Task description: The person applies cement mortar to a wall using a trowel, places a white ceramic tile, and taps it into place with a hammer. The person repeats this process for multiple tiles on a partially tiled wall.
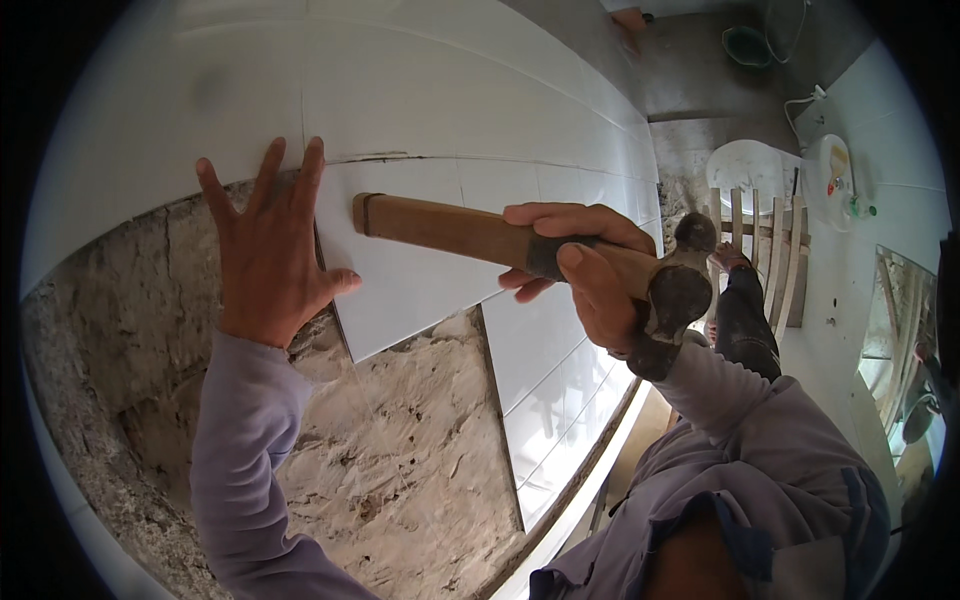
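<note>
A hammer [445,230] with a wooden handle and a dark metal head is gripped in my right hand [603,290], close to its head. The handle's butt end points left, in front of a white wall tile [395,285]; whether it touches the tile I cannot tell. My left hand [265,265] is spread open, its fingertips reaching the upper tiles and its thumb at that tile's left edge. Below and left of the tile lies rough bare wall [400,450] with mortar patches. A thin dark gap runs along the tile's upper edge.
More white tiles [560,400] cover the wall at lower right. Beyond my right arm stands a wooden slatted seat [770,250], with my foot on it. A white round basin [750,165], a mirror [890,340] and a dark green bowl [747,46] are at the right.
</note>
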`<state>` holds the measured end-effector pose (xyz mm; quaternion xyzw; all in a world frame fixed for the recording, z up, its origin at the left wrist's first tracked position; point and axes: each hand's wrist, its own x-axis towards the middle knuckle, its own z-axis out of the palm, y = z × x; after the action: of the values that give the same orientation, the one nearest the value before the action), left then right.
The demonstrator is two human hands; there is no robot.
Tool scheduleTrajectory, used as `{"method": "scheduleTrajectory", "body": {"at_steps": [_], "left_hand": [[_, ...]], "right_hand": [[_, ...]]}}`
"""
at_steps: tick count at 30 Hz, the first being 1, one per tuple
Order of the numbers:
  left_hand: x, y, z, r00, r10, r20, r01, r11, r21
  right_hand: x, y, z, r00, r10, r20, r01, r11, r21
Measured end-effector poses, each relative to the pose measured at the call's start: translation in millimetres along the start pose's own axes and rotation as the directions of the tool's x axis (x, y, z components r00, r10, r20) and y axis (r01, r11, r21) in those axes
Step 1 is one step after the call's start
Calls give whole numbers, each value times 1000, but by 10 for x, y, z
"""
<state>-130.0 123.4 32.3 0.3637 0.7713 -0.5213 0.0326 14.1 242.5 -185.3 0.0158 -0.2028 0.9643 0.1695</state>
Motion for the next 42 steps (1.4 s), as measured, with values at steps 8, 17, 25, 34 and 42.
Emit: {"method": "scheduleTrajectory", "body": {"at_steps": [8, 17, 25, 34, 42], "left_hand": [[17, -73, 110, 997, 43, -72, -42, 999, 16], [-25, -85, 173, 988, 53, -146, -62, 996, -57], [41, 10, 3, 1000, -10, -21, 10, 999, -38], [23, 17, 13, 993, 14, -119, -29, 991, -128], [38, 10, 32, 998, -43, 41, 37, 990, 137]], "right_hand": [[77, -29, -7, 1000, -7, -4, 7, 1000, 1], [55, -31, 64, 1000, -27, 2, 27, 1000, 12], [17, 19, -3, 998, -2, 58, 4, 999, -34], [-47, -51, 33, 997, 45, 65, -46, 999, 0], [63, 34, -37, 998, -21, 51, 20, 999, 29]]}}
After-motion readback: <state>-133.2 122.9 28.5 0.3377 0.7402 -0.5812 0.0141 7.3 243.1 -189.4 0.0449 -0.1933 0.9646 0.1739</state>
